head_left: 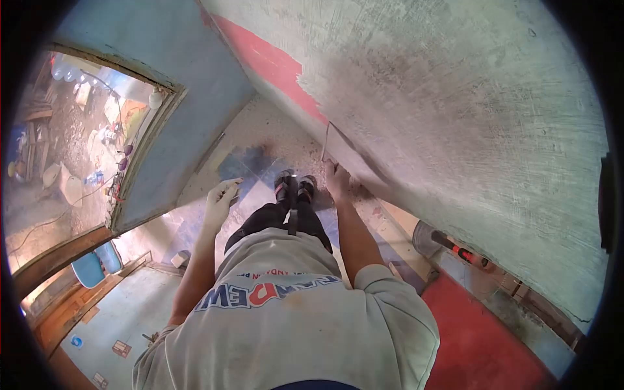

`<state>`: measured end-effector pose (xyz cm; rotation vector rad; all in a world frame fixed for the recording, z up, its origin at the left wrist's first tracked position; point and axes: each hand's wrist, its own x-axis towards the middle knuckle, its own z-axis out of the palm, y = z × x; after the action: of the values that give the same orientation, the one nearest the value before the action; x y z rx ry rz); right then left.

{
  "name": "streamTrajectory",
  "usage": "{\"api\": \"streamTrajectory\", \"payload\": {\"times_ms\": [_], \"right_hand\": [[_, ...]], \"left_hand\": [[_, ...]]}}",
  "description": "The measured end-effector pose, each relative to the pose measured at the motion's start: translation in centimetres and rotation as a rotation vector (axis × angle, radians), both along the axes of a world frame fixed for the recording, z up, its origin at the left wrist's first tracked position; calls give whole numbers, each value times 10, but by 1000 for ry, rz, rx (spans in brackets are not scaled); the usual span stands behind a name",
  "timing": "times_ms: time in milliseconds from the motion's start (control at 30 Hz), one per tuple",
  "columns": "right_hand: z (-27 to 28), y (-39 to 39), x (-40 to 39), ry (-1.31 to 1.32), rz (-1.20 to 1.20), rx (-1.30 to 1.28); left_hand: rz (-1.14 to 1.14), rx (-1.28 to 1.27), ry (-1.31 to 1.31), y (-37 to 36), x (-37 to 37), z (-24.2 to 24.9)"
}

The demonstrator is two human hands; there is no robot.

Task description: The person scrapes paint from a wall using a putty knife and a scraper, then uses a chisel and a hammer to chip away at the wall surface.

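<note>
My right hand [335,180] is closed round a thin flat-bladed scraper [326,142], seen nearly edge-on, with its far end against the wall. This wall [468,123] is whitish grey with brushed-looking streaks. A pink-red patch [263,53] with a ragged edge stretches along its far part, beyond the blade. To the left of my legs, my left hand [222,197] hangs in the air with loosely bent fingers, some apart, and no object shows in it. It looks pale, as if dusty.
Dust and crumbs cover the floor [286,130] around my shoes [294,187]. On the left, a blue wall [162,149] has a wood-framed window [170,107]. A red-and-black handled tool [465,253] lies beside a grey container [426,239] at lower right, near a red surface [478,331].
</note>
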<state>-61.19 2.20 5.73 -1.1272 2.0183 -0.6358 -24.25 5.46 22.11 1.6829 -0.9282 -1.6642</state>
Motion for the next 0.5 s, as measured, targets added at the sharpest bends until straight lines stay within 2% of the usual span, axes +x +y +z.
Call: {"api": "streamTrajectory", "payload": {"times_ms": [67,167,267,433,500], "right_hand": [[20,2,-5,-12,27,77],[12,0,-5,18,29,-50],[-3,-8,1,-2,43,-7],[18,-2,-8,-7,49,-129],[18,-9,-5,-38,74,-84]], "left_hand": [[-50,8,-18,7,-2,-3],[-68,-19,-37,3,-16,3],[-35,-22,-40,4,-28,11],[-45,-24,-47,2,-40,24],[-7,-50,-20,2,-39,23]]}}
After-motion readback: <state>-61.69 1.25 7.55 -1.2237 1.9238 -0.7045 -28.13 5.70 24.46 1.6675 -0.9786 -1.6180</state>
